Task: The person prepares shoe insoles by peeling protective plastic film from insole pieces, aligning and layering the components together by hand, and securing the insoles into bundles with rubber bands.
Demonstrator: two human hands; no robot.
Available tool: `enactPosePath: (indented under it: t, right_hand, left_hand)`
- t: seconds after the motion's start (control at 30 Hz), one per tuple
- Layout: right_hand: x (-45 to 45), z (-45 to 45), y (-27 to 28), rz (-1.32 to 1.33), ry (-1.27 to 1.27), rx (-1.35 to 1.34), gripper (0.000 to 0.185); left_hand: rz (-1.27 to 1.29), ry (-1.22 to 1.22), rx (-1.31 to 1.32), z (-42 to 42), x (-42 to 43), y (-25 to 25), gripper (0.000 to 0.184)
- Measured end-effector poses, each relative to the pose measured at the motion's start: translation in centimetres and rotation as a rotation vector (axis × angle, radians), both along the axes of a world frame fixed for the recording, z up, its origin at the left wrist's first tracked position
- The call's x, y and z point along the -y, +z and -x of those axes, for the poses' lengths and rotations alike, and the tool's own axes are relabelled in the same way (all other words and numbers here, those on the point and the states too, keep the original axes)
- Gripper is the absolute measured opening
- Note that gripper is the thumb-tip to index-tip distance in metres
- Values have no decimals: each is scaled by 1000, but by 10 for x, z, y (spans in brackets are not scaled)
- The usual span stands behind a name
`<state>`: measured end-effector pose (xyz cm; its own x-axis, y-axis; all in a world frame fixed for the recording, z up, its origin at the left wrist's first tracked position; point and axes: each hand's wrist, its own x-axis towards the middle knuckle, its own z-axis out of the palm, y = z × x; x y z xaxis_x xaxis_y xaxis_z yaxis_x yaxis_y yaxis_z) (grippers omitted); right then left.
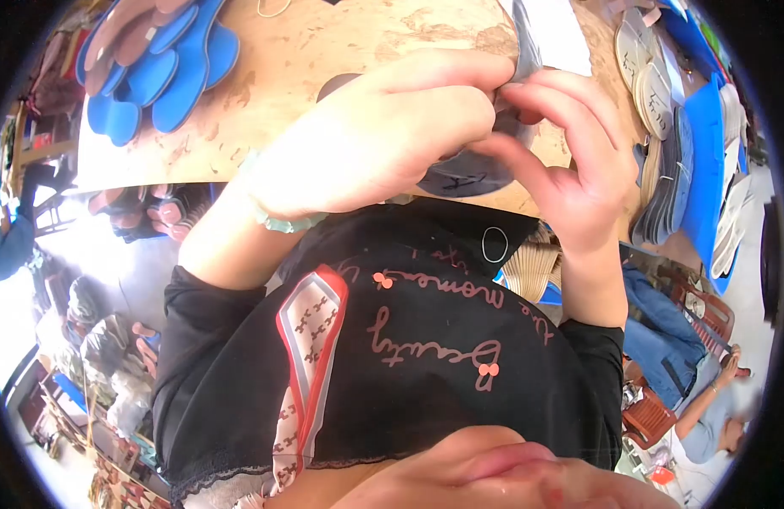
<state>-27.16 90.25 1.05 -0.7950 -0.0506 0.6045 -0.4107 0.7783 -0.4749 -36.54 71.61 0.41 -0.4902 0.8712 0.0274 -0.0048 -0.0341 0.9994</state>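
My left hand (366, 131), with a pale green beaded bracelet at its wrist, is closed with bent fingers on a dark grey flat piece (528, 51). Close against it, my right hand (579, 157) pinches at the same piece with thumb and fingers. The fingertips meet around the piece's middle and hide part of it. Below them, at the table edge, lies a dark rounded piece (467, 174) with handwritten marks. Another dark rounded edge (334, 85) shows behind my left hand.
Blue and brown sole-shaped pieces (163, 76) lie on the wooden table (282, 42) at the upper left. Marked pale insoles (651, 89) and dark stacks (670, 178) stand at the right, beside a blue bin (706, 170). Another person (714, 407) is at the lower right.
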Motion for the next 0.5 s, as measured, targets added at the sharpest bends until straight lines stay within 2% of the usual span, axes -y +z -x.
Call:
enactPosePath:
  t: [0.07, 0.17, 0.33, 0.5]
  right_hand:
    - [1, -1, 2, -12, -12, 26, 25]
    - [-1, 4, -4, -90, -58, -99, 22]
    - [2, 5, -11, 9, -94, -98, 19]
    - [1, 5, -10, 100, -52, -85, 18]
  left_hand:
    - [3, -10, -8, 0, 0, 3, 47]
    - [41, 33, 136, -6, -6, 18, 48]
    - [-57, 67, -41, -12, -4, 10, 50]
    - [-61, 60, 220, -13, -4, 14, 52]
